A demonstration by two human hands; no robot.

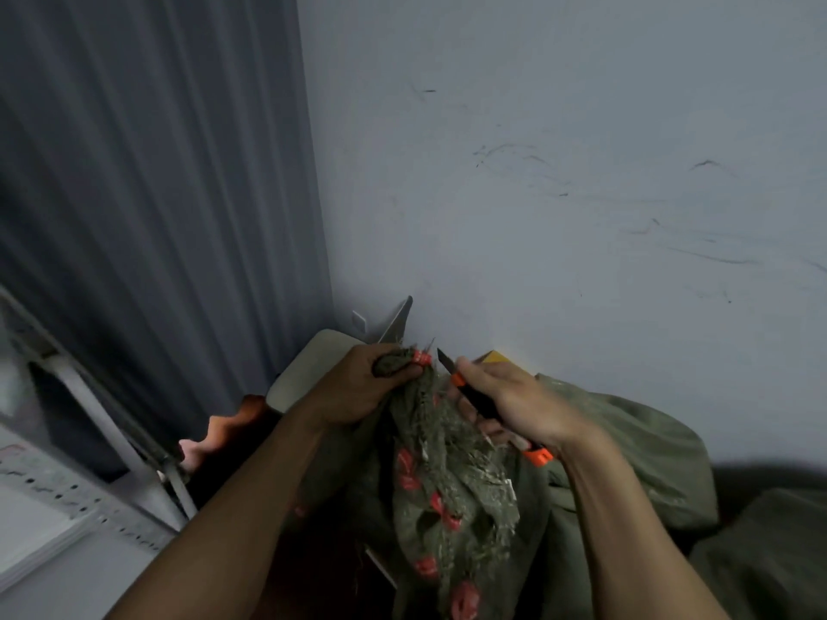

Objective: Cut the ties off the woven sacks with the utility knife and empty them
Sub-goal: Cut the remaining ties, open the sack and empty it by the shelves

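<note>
Head view: what is your left hand [358,387] doing?

My fingers are curled tight round the bunched neck of the green woven sack [447,463], holding it up in front of me. The orange tie [420,358] sticks out just past my fingertips, wrapped round the very top of the neck.

And the right hand [519,402]?

It grips the utility knife [481,402], fingers wrapped round the black handle and my thumb near the orange collar. The blade [444,359] is out and points up at the tie, just beside it. I cannot tell if it touches.

Where does the sack sit?

It hangs from my fist, its red-printed folds falling toward me. A second sack [649,440] lies behind my right wrist, against the pale wall [581,172].
</note>
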